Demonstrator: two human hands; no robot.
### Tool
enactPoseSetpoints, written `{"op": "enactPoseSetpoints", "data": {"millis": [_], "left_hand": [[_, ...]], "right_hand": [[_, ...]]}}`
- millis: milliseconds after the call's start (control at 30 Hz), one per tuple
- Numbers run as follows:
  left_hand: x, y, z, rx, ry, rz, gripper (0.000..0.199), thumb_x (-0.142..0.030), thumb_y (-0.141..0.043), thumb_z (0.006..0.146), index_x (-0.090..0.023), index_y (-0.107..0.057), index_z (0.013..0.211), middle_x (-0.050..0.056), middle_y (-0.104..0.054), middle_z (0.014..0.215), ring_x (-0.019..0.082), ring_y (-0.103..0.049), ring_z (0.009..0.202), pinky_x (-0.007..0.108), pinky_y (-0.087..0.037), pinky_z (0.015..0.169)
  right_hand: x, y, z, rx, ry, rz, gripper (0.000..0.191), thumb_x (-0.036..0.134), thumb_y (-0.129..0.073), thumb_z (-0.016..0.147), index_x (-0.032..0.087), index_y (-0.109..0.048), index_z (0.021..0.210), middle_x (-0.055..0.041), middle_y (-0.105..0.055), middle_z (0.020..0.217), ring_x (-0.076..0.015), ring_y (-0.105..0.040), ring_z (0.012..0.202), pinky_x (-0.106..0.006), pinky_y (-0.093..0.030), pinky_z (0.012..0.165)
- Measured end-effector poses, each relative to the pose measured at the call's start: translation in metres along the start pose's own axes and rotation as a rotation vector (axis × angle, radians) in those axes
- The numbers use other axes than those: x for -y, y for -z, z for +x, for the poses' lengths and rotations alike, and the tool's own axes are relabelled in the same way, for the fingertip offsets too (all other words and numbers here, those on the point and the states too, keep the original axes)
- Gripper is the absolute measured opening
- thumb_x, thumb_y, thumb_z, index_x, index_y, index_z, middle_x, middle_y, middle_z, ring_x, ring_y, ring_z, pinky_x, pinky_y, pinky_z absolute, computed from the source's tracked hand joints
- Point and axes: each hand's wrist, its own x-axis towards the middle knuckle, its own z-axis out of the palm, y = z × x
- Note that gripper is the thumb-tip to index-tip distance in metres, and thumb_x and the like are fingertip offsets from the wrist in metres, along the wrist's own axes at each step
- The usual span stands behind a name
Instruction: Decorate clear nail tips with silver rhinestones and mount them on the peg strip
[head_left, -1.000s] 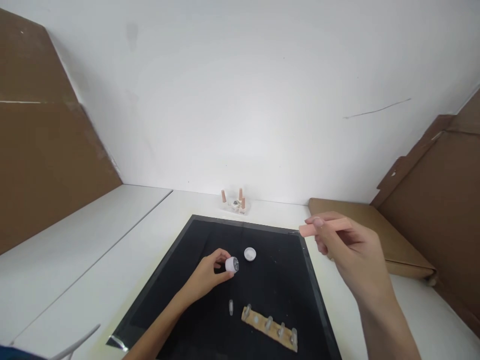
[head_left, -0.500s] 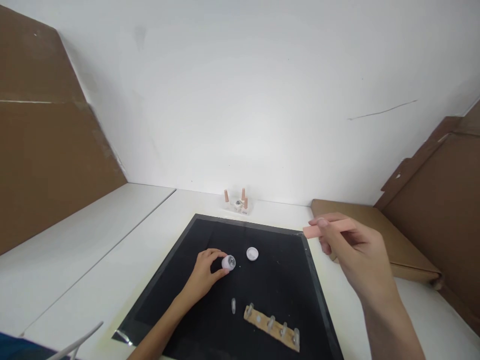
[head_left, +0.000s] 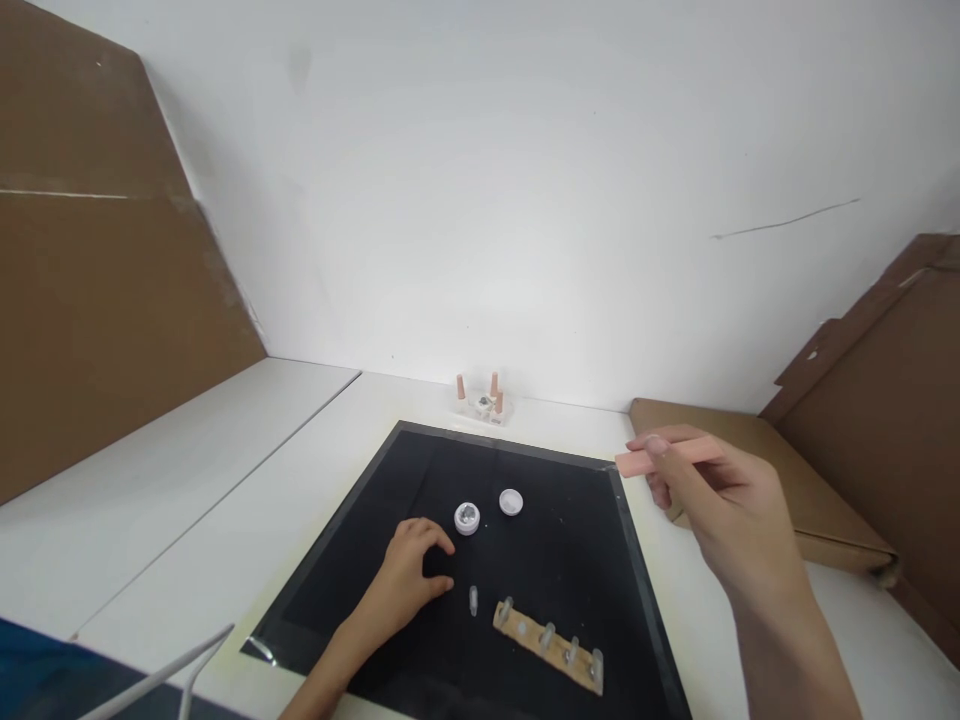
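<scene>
My left hand (head_left: 411, 570) rests over the black mat with thumb and fingers apart, holding nothing. Just beyond its fingertips stands a small open white jar (head_left: 466, 518) with something silvery inside. Its round white lid (head_left: 511, 502) lies to the right. One loose clear nail tip (head_left: 473, 600) is on the mat near my thumb. Further right, several clear nail tips stand on a tan cardboard strip (head_left: 534, 635). My right hand (head_left: 709, 490) is raised at the mat's right edge, pinching a pink bar-shaped stick (head_left: 636, 463); its far end is partly hidden by the hand.
The black mat (head_left: 570, 560) lies on a white table (head_left: 247, 480). Against the wall sits a clear stand (head_left: 480, 408) of pink-capped bottles. A flat cardboard box (head_left: 814, 510) lies at right, with a cardboard panel (head_left: 105, 340) upright at left. White bent rods (head_left: 161, 680) show lower left.
My left hand has let go of the white jar, which now stands upright on the mat, and has drawn back toward me. My right hand still holds the pink stick. The view has shifted slightly.
</scene>
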Motion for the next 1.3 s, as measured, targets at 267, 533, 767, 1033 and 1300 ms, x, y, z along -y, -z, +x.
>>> {"op": "enactPoseSetpoints", "data": {"millis": [267,533,767,1033,1300], "left_hand": [[-0.016,-0.02,-0.027,0.078,0.01,-0.059,0.025,-0.011,-0.084,0.06,-0.028,-0.079,0.077,0.007,-0.062,0.13,0.039,-0.036,0.137,0.058,-0.017,0.116],[-0.026,-0.018,-0.024,-0.008,0.0,-0.147,0.016,-0.009,-0.078,0.065,-0.025,-0.078,0.065,0.009,-0.069,0.119,0.039,-0.047,0.129,0.058,-0.031,0.11],[-0.076,0.021,0.012,-0.053,-0.183,-0.35,0.009,-0.017,-0.068,0.078,-0.018,-0.077,0.079,0.007,-0.076,0.086,0.024,-0.07,0.086,0.034,-0.052,0.082],[-0.165,0.046,0.039,0.0,-0.388,-0.568,0.005,-0.022,-0.073,0.072,-0.017,-0.074,0.072,0.005,-0.073,0.08,0.02,-0.068,0.079,0.03,-0.053,0.079],[-0.196,0.058,0.044,0.069,-0.468,-0.667,0.008,-0.023,-0.07,0.078,-0.017,-0.075,0.076,0.003,-0.07,0.078,0.018,-0.065,0.077,0.029,-0.051,0.074]], "right_hand": [[0.0,-0.008,-0.002,0.053,0.001,0.028,0.029,0.04,-0.066,0.085,0.024,-0.073,0.062,-0.0032,-0.07,0.065,-0.0143,-0.063,0.06,-0.021,-0.044,0.042],[0.002,-0.005,-0.004,0.076,0.006,0.043,0.031,0.039,-0.065,0.086,0.023,-0.072,0.061,-0.0028,-0.066,0.06,-0.0163,-0.063,0.061,-0.023,-0.046,0.044],[0.006,-0.003,-0.007,0.082,0.026,0.064,0.029,0.038,-0.066,0.085,0.023,-0.072,0.061,-0.004,-0.073,0.07,-0.014,-0.06,0.055,-0.024,-0.045,0.043],[0.014,0.016,-0.005,0.011,0.118,0.103,0.027,0.036,-0.065,0.088,0.023,-0.073,0.066,-0.003,-0.071,0.07,-0.012,-0.059,0.053,-0.024,-0.046,0.044],[0.011,0.022,-0.001,-0.064,0.171,0.166,0.025,0.041,-0.058,0.093,0.024,-0.076,0.091,-0.0038,-0.071,0.076,-0.0104,-0.055,0.045,-0.025,-0.048,0.04]]}}
